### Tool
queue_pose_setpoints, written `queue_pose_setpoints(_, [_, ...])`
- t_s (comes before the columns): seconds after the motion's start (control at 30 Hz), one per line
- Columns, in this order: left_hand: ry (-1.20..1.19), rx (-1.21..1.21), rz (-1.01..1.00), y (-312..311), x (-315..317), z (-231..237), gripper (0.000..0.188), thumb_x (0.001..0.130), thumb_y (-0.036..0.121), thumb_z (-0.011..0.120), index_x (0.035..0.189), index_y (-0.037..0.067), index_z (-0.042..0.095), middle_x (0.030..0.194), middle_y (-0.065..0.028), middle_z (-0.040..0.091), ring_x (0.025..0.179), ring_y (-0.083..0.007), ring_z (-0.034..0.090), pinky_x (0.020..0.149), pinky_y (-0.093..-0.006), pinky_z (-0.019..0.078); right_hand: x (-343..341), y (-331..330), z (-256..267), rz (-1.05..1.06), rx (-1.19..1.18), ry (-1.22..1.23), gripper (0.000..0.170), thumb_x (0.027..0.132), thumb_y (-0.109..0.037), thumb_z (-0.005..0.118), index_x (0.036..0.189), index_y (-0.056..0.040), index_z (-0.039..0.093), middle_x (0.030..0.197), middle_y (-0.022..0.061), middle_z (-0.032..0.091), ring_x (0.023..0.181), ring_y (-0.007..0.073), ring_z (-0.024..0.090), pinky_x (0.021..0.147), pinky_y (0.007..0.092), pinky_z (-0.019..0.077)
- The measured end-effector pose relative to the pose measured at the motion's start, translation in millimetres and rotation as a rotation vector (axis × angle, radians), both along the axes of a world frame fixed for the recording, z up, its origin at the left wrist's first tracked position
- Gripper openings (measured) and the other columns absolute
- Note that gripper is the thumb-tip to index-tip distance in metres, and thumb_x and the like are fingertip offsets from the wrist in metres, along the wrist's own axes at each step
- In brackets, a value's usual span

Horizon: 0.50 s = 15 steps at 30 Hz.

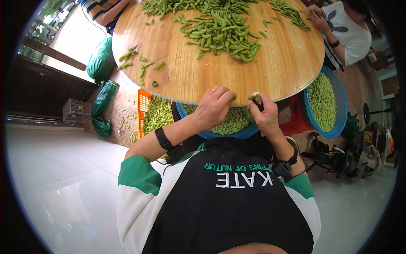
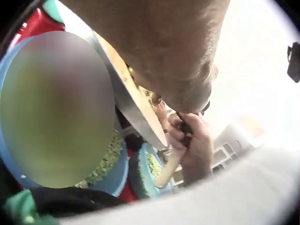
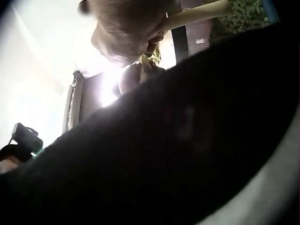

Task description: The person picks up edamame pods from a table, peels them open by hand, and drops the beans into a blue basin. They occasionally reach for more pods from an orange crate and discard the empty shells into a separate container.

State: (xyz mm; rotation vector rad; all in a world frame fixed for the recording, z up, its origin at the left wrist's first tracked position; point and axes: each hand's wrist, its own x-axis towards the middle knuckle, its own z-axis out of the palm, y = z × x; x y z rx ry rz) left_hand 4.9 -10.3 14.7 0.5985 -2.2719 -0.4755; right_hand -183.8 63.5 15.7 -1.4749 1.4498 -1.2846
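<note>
While near tabletop point(image 1: 275, 63), hands point(image 1: 213, 109) point(image 1: 265, 115) apart

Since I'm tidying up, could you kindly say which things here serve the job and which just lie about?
Apparently the job's: green pods, wooden table, near blue basin of beans, farther blue basin, orange basket.
Probably lying about: grey crate, clutter at right.

The pods point(image 1: 224, 36) are bright green, the counter point(image 1: 177, 80) honey-brown with wood grain. At right, pale green beans point(image 1: 323, 101), blue basin point(image 1: 341, 111); at left, an orange basket point(image 1: 141, 106). The near shirt point(image 1: 228, 211) is black, white and green; the far-left shirt point(image 1: 95, 6), half-seen, seems striped.
</note>
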Motion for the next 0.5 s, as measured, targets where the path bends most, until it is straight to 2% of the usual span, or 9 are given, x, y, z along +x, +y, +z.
queue_pose_setpoints(0.07, [-0.064,-0.015,0.037,-10,10,-5,0.017,0.073,-0.002,0.057,0.090,0.002,0.054,0.089,-0.0139,0.054,0.086,-0.0326,0.052,0.075,-0.0401,0.0435,1,1,1,0.034,0.067,-0.055,0.009,0.085,-0.001,0.061,0.093,0.0002,0.056,0.069,0.0052,0.060,0.063,0.0081,0.055,0.058,0.0236,0.0448])
queue_pose_setpoints(0.17, [-0.164,-0.040,0.158,-28,40,-21,0.017,0.073,0.001,0.055,0.090,0.003,0.054,0.088,-0.0148,0.053,0.087,-0.0332,0.050,0.074,-0.0413,0.0425,5,3,1,0.095,0.047,-0.051,0.010,0.085,-0.001,0.061,0.094,0.0003,0.057,0.070,0.0046,0.061,0.063,0.0078,0.055,0.058,0.0239,0.0451])
queue_pose_setpoints(0.23, [-0.310,-0.064,0.320,-49,72,-17,0.017,0.073,0.003,0.055,0.090,0.003,0.056,0.089,-0.0156,0.054,0.090,-0.0337,0.050,0.075,-0.0419,0.0424,5,6,-1,0.082,0.018,-0.074,0.010,0.085,0.000,0.061,0.094,0.0002,0.057,0.070,0.0043,0.061,0.062,0.0071,0.055,0.057,0.0231,0.0444])
queue_pose_setpoints(0.3, [-0.476,-0.367,0.643,-81,93,-10,0.016,0.074,0.006,0.057,0.089,0.002,0.058,0.092,-0.0165,0.055,0.093,-0.0347,0.051,0.078,-0.0420,0.0424,5,9,-8,0.134,-0.006,-0.070,0.010,0.084,0.000,0.061,0.094,0.0000,0.058,0.071,0.0040,0.062,0.063,0.0069,0.055,0.057,0.0221,0.0438])
queue_pose_setpoints(0.33, [-0.477,-0.370,0.643,-89,89,-2,0.016,0.074,0.006,0.057,0.089,0.002,0.058,0.092,-0.0165,0.055,0.093,-0.0347,0.051,0.078,-0.0420,0.0424,7,9,-4,0.166,0.021,-0.067,0.011,0.084,0.000,0.061,0.095,-0.0003,0.059,0.071,0.0035,0.062,0.063,0.0065,0.055,0.057,0.0215,0.0430])
queue_pose_setpoints(0.4, [-0.285,-0.304,0.588,-102,78,12,0.015,0.075,0.009,0.058,0.087,0.000,0.060,0.095,-0.0178,0.056,0.096,-0.0364,0.050,0.082,-0.0431,0.0422,11,7,-6,0.213,0.013,-0.072,0.011,0.084,0.000,0.061,0.095,-0.0005,0.059,0.072,0.0033,0.062,0.063,0.0064,0.054,0.057,0.0217,0.0432])
queue_pose_setpoints(0.43, [-0.284,-0.305,0.588,-110,68,9,0.015,0.075,0.009,0.058,0.087,0.000,0.060,0.095,-0.0178,0.056,0.096,-0.0364,0.050,0.082,-0.0431,0.0422,14,6,-5,0.258,0.009,-0.075,0.012,0.084,0.000,0.061,0.096,-0.0006,0.059,0.072,0.0032,0.062,0.063,0.0063,0.054,0.058,0.0219,0.0433])
queue_pose_setpoints(0.5, [-0.185,-0.074,0.562,-123,44,-7,0.016,0.076,0.013,0.061,0.086,-0.001,0.060,0.095,-0.0181,0.057,0.097,-0.0381,0.050,0.084,-0.0443,0.0417,12,7,2,0.286,0.051,-0.060,0.012,0.084,-0.001,0.061,0.096,-0.0010,0.060,0.073,0.0030,0.061,0.063,0.0063,0.053,0.059,0.0223,0.0436])
